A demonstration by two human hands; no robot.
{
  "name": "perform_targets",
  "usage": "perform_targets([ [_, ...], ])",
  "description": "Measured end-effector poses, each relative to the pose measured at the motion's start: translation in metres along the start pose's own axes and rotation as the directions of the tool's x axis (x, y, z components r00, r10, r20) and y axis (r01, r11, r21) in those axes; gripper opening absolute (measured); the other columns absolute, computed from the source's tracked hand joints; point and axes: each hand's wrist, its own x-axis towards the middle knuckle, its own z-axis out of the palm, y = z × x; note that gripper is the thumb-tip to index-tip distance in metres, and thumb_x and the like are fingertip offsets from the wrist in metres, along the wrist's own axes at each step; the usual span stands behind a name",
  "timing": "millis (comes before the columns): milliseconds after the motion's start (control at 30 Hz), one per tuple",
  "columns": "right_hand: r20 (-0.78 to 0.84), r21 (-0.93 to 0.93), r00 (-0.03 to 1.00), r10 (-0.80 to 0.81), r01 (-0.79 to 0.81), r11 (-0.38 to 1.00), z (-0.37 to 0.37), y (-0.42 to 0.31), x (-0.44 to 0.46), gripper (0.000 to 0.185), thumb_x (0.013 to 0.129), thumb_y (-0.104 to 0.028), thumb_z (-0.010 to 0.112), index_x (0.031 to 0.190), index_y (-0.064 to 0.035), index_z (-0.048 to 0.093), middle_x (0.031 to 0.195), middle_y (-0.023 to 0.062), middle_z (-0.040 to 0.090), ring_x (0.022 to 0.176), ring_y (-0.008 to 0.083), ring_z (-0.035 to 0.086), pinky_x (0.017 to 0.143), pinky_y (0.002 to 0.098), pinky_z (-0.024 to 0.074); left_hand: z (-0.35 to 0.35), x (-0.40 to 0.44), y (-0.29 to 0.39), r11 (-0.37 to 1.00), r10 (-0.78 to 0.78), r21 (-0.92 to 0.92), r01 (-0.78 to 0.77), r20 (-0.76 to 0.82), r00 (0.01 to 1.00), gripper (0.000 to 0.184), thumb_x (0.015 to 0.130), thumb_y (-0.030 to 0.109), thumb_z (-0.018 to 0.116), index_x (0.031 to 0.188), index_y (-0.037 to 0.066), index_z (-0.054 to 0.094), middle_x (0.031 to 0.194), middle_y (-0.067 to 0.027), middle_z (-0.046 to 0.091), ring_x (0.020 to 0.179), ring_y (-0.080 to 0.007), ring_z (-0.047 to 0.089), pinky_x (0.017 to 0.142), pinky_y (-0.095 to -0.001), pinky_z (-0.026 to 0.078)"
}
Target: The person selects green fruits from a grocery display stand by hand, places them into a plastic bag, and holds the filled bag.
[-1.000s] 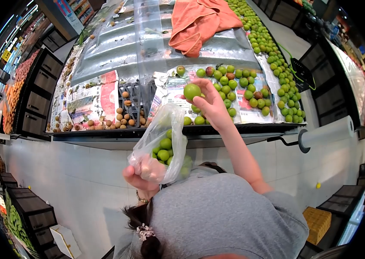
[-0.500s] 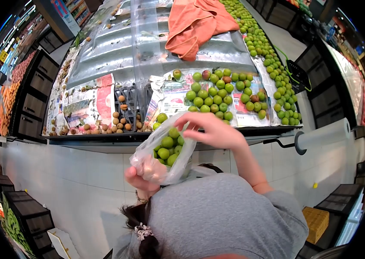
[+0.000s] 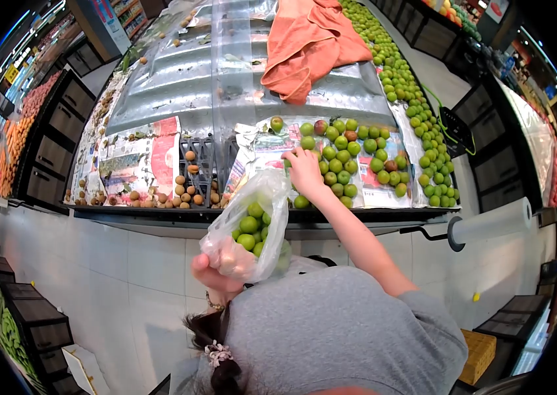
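Note:
My left hand is closed on the lower left side of a clear plastic bag, holding it up in front of the stand. Several round green fruits, plum-like, lie inside the bag, whose mouth gapes upward. Stretched over the stand, my right hand is at the left edge of the loose green fruits. Its fingers are curled, and a bit of green shows by the fingertips; the hand hides most of what is under it. Newspaper lies beneath these fruits, a few of which are reddish.
An orange cloth drapes over the grey stand. Small brown fruits lie around a black crate on the left. More green fruits line the right edge. A plastic bag roll sticks out at the front right.
My right hand has left the bag's mouth and reached forward to the loose green fruits. My left hand still holds the bag, and the view has shifted slightly.

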Motion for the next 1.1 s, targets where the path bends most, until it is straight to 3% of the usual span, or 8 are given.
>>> perform_targets([
  [167,-0.076,0.767,0.985,0.153,-0.041,0.641,-0.053,-0.032,0.015,0.040,0.073,0.001,0.062,0.110,-0.0065,0.048,0.109,0.0094,0.052,0.102,0.0256,0.053,0.089,0.0335,0.0417,0.000,0.002,0.006,0.998,0.005,0.061,-0.007,0.039,0.999,0.044,0.086,0.024,0.044,0.054,0.016,0.016,0.042,0.0059,0.017,0.032,-0.0062,0.012,0.034,-0.0267,0.010],
  [467,-0.015,0.995,0.994,-0.113,0.004,-0.099,-0.149,-0.088,-0.002,0.037,0.085,-0.015,0.054,0.117,-0.0027,0.041,0.112,0.0109,0.052,0.093,0.0169,0.056,0.082,0.0299,0.0455,-0.004,0.010,0.006,0.997,-0.041,0.067,0.036,0.070,0.997,0.045,0.085,0.026,0.044,0.053,0.016,0.015,0.041,0.0064,0.018,0.031,-0.0058,0.013,0.033,-0.0265,0.011],
  [533,0.079,0.993,0.951,-0.300,-0.102,-0.060,-0.152,-0.099,-0.011,0.038,0.084,-0.021,0.053,0.117,-0.0043,0.043,0.111,0.0086,0.052,0.090,0.0150,0.055,0.078,0.0297,0.0458,-0.007,0.007,0.004,0.996,-0.033,0.084,0.031,0.027,0.999,0.045,0.084,0.029,0.045,0.053,0.016,0.015,0.041,0.0066,0.018,0.031,-0.0057,0.014,0.033,-0.0265,0.012],
  [667,0.645,0.648,0.509,-0.571,0.034,0.761,-0.136,-0.113,-0.023,0.039,0.082,-0.016,0.054,0.119,-0.0055,0.046,0.097,0.0153,0.060,0.089,0.0300,0.059,0.078,0.0360,0.0465,-0.016,-0.003,-0.004,0.963,0.115,0.269,-0.010,-0.380,0.918,0.045,0.081,0.034,0.048,0.053,0.018,0.018,0.041,0.0078,0.021,0.032,-0.0056,0.019,0.034,-0.0259,0.015],
  [700,0.641,0.594,0.568,-0.516,0.059,0.802,-0.120,-0.112,-0.032,0.039,0.083,-0.016,0.054,0.120,-0.0054,0.046,0.093,0.0192,0.060,0.089,0.0350,0.058,0.078,0.0408,0.0459,0.002,0.007,-0.017,0.928,0.234,0.372,0.007,-0.597,0.768,0.045,0.081,0.035,0.049,0.053,0.018,0.019,0.041,0.0081,0.022,0.032,-0.0057,0.020,0.034,-0.0257,0.016],
  [767,0.595,0.489,0.705,-0.386,0.064,0.870,-0.110,-0.109,-0.039,0.037,0.082,-0.016,0.055,0.117,-0.0048,0.048,0.097,0.0166,0.061,0.087,0.0331,0.059,0.076,0.0410,0.0471,-0.013,0.005,0.004,0.971,-0.130,0.197,0.137,-0.050,0.990,0.044,0.081,0.037,0.051,0.054,0.018,0.021,0.042,0.0085,0.024,0.033,-0.0062,0.021,0.034,-0.0260,0.017],
  [933,0.388,0.762,0.852,-0.352,-0.082,0.642,-0.170,-0.056,-0.020,0.023,0.085,-0.013,0.054,0.106,-0.0038,0.055,0.095,0.0086,0.063,0.086,0.0175,0.061,0.073,0.0316,0.0486,-0.012,0.004,-0.001,0.996,-0.072,0.047,0.071,0.005,0.997,0.043,0.086,0.028,0.049,0.056,0.018,0.020,0.041,0.0069,0.019,0.031,-0.0059,0.013,0.033,-0.0270,0.012],
  [1100,-0.044,0.155,0.905,0.424,-0.413,0.898,-0.149,0.075,-0.035,0.028,0.081,-0.015,0.057,0.108,-0.0060,0.052,0.099,0.0107,0.056,0.091,0.0254,0.054,0.078,0.0372,0.0444,-0.007,0.007,-0.009,0.998,-0.062,0.015,0.062,0.037,0.997,0.043,0.087,0.023,0.048,0.055,0.017,0.019,0.041,0.0067,0.018,0.031,-0.0054,0.012,0.033,-0.0264,0.011],
])
